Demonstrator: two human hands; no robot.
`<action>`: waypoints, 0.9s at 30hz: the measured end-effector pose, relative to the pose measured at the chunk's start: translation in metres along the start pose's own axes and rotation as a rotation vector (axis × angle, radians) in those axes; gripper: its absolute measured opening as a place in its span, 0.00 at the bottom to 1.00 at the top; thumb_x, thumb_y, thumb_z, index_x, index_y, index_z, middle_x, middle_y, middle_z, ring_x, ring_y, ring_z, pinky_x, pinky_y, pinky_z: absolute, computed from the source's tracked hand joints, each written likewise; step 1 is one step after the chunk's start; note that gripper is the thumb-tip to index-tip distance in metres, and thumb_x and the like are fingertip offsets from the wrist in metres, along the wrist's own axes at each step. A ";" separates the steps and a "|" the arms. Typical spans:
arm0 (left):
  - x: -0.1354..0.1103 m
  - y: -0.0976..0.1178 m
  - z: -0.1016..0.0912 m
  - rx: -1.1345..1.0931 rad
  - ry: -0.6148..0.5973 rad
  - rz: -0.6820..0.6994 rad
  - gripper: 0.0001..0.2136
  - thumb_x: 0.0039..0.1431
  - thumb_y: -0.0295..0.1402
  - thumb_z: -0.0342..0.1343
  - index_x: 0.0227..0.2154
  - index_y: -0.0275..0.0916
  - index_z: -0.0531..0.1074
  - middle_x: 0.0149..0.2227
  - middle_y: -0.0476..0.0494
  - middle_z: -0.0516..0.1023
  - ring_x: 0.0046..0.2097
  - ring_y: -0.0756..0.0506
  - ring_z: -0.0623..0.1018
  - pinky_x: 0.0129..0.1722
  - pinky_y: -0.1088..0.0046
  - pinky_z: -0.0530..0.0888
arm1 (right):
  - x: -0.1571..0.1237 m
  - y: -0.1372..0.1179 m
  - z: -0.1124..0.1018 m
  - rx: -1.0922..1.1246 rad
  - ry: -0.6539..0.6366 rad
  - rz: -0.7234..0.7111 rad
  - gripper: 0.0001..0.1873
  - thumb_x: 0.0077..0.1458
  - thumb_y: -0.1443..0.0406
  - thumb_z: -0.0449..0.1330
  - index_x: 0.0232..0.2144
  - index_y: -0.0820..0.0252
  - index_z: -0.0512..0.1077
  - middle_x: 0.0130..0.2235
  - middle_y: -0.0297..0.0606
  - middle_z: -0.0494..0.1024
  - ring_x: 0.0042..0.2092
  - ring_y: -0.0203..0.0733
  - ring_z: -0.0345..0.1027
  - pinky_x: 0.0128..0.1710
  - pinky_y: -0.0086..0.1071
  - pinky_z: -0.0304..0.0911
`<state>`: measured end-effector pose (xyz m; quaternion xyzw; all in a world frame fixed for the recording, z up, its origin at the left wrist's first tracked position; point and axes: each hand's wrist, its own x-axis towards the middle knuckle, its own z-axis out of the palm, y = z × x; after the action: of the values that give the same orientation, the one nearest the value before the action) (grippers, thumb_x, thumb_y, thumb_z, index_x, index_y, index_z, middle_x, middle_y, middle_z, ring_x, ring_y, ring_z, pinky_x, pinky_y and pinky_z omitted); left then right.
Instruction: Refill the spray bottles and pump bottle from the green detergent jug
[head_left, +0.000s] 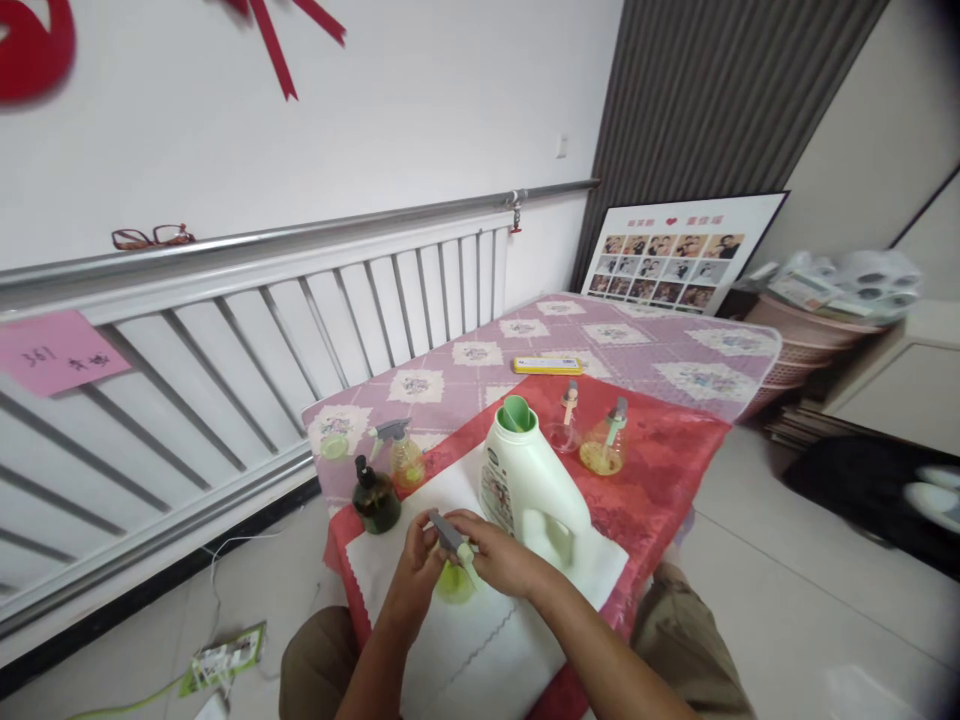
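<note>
A small spray bottle [455, 583] with yellow-green liquid stands on the white cloth, close to my body. Both hands are at its grey trigger head [448, 533]. My left hand [421, 560] is closed on the head's left side, and my right hand [499, 555] has its fingers closed on the right side. The fingers partly cover the bottle's neck. Just beyond my right hand rises a large white jug [555, 485] with a green opening. To the left of the hands are a dark pump bottle [376, 500] and another spray bottle [407, 460] with yellowish liquid.
On the red cloth [660, 440] at the right stand a clear spray bottle [564, 430] and one with yellow liquid [603, 450]. A yellow-edged case [547, 366] lies farther back, and a green lid [334, 446] far left. A white radiator [390, 310] borders the table.
</note>
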<state>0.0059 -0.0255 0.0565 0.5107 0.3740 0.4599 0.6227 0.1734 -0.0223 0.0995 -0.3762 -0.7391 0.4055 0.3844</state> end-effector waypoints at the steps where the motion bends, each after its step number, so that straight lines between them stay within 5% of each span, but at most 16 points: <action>1: -0.002 -0.001 0.000 0.016 0.010 0.003 0.28 0.56 0.48 0.57 0.54 0.42 0.57 0.52 0.37 0.74 0.52 0.40 0.74 0.51 0.61 0.69 | 0.000 0.000 0.001 0.002 0.011 0.004 0.26 0.46 0.78 0.53 0.44 0.50 0.74 0.47 0.36 0.76 0.50 0.42 0.69 0.47 0.36 0.66; 7: -0.009 -0.017 -0.008 0.052 0.023 0.045 0.24 0.61 0.41 0.51 0.59 0.44 0.55 0.61 0.37 0.65 0.63 0.40 0.63 0.58 0.59 0.65 | -0.001 0.001 0.014 0.004 0.137 0.058 0.17 0.44 0.76 0.57 0.36 0.54 0.73 0.43 0.35 0.75 0.47 0.42 0.69 0.47 0.36 0.64; 14: -0.012 -0.034 -0.015 0.415 -0.003 0.074 0.31 0.48 0.25 0.57 0.57 0.41 0.59 0.60 0.38 0.65 0.62 0.38 0.64 0.63 0.54 0.58 | -0.005 0.007 0.037 0.017 0.312 0.203 0.09 0.46 0.71 0.59 0.30 0.54 0.64 0.30 0.28 0.72 0.32 0.38 0.66 0.33 0.30 0.63; 27: -0.016 -0.027 -0.001 0.364 0.015 0.143 0.30 0.49 0.25 0.57 0.57 0.41 0.59 0.58 0.39 0.66 0.59 0.38 0.67 0.59 0.58 0.64 | -0.004 0.016 0.067 0.051 0.563 0.269 0.12 0.44 0.71 0.57 0.30 0.53 0.58 0.32 0.31 0.70 0.32 0.40 0.66 0.34 0.34 0.65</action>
<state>0.0058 -0.0416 0.0295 0.6367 0.4183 0.4315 0.4832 0.1201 -0.0408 0.0592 -0.5583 -0.5368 0.3509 0.5263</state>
